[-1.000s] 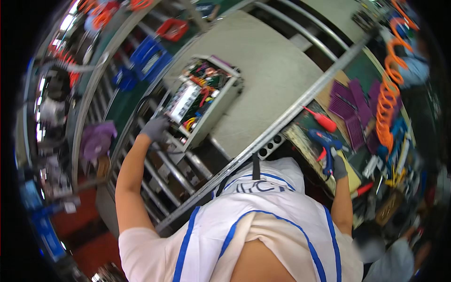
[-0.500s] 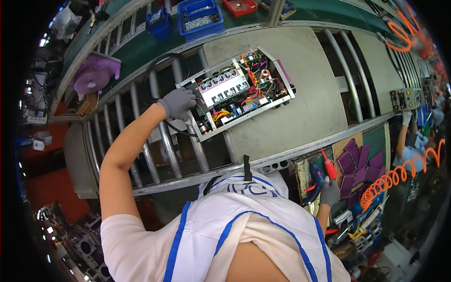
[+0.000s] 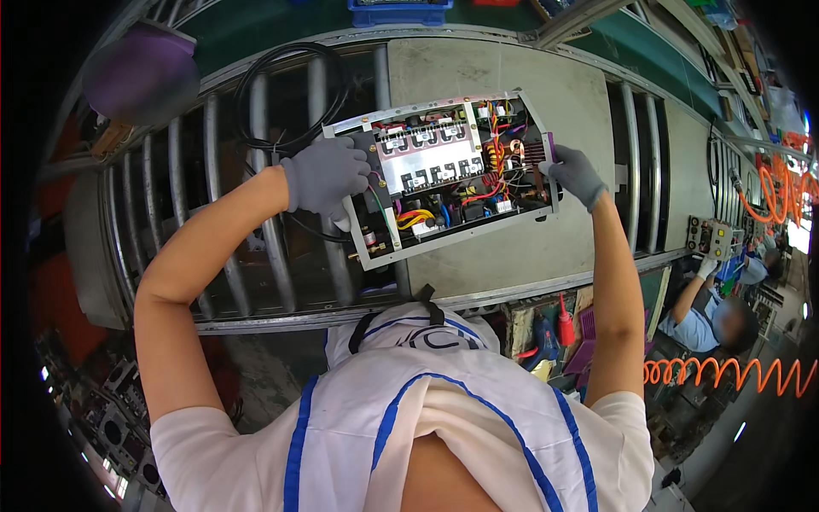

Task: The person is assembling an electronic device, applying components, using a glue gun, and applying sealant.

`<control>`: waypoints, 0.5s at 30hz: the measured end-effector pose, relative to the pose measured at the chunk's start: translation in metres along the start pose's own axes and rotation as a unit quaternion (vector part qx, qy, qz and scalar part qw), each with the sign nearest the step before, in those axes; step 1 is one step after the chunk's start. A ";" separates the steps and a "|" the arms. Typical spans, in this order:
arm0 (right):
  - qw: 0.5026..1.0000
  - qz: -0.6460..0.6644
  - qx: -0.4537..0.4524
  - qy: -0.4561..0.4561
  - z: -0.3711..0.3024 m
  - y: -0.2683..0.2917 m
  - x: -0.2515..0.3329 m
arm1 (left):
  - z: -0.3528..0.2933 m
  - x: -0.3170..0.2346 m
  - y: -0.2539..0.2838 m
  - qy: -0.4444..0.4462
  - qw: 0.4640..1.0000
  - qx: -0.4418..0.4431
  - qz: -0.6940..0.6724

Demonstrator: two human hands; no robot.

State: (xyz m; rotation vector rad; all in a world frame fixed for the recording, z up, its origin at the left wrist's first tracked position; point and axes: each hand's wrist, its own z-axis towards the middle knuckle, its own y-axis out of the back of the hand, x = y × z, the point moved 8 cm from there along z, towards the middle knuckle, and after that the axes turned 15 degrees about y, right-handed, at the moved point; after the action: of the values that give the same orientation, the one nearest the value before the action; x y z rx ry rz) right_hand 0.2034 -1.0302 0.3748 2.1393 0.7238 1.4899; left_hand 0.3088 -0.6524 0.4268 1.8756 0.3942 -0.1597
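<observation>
An open metal electronics chassis (image 3: 461, 232) lies slightly tilted across the conveyor. Inside it are a bright metal plate (image 3: 426, 162) with black clips, and bundles of red and yellow wires (image 3: 495, 175). My left hand (image 3: 328, 179), in a grey glove, is closed over the chassis's left end. At the opposite end, beside a purple panel, my right hand (image 3: 578, 177) grips the edge, also gloved; its fingertips are partly hidden. A looped black cable (image 3: 241, 111) rests behind my left hand, and part of it passes below the wrist.
Metal rollers (image 3: 277, 256) run to the left of a flat grey board (image 3: 435, 68). At the far edge stands a blue bin (image 3: 401, 14). Low right are a red bottle (image 3: 565, 324), a blue tool (image 3: 546, 335) and an orange coiled hose (image 3: 734, 373). A co-worker (image 3: 695, 316) handles a boxy unit (image 3: 710, 237).
My right hand has come up from beside the blue tool at the lower right to the chassis's right end. My left hand stays at the left end. The whole view has shifted.
</observation>
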 end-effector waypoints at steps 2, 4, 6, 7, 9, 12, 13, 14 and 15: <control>0.998 -0.057 0.028 -0.009 0.009 0.004 0.001 | 0.001 -0.003 0.006 -0.008 1.000 0.007 0.002; 0.996 -0.085 0.027 -0.010 0.010 0.008 0.001 | 0.000 -0.008 0.014 -0.008 1.000 0.003 0.010; 0.997 -0.071 -0.004 0.026 0.005 0.009 0.005 | -0.002 -0.015 0.026 -0.015 1.000 -0.003 0.018; 0.998 -0.061 -0.004 0.017 0.004 0.008 0.002 | -0.003 -0.019 0.033 -0.019 1.000 -0.005 0.020; 0.999 -0.012 -0.039 0.029 -0.006 0.007 0.001 | -0.004 -0.030 0.050 -0.035 0.999 -0.001 0.021; 0.993 0.077 -0.093 0.017 -0.019 0.005 -0.006 | -0.004 -0.050 0.080 -0.051 0.997 0.006 0.058; 0.990 0.083 -0.116 0.013 -0.023 0.005 -0.009 | -0.005 -0.061 0.091 -0.063 0.996 -0.006 0.064; 0.986 0.090 -0.140 0.010 -0.028 0.006 -0.011 | -0.006 -0.072 0.101 -0.077 0.994 -0.011 0.076; 0.979 0.120 -0.166 0.021 -0.031 0.006 -0.012 | -0.007 -0.083 0.109 -0.090 0.992 -0.016 0.088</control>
State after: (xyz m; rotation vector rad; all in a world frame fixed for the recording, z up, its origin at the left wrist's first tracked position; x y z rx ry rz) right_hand 0.1713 -1.0406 0.3797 1.9931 0.2099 1.6476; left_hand 0.2685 -0.6929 0.5511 1.8366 0.1066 -0.1998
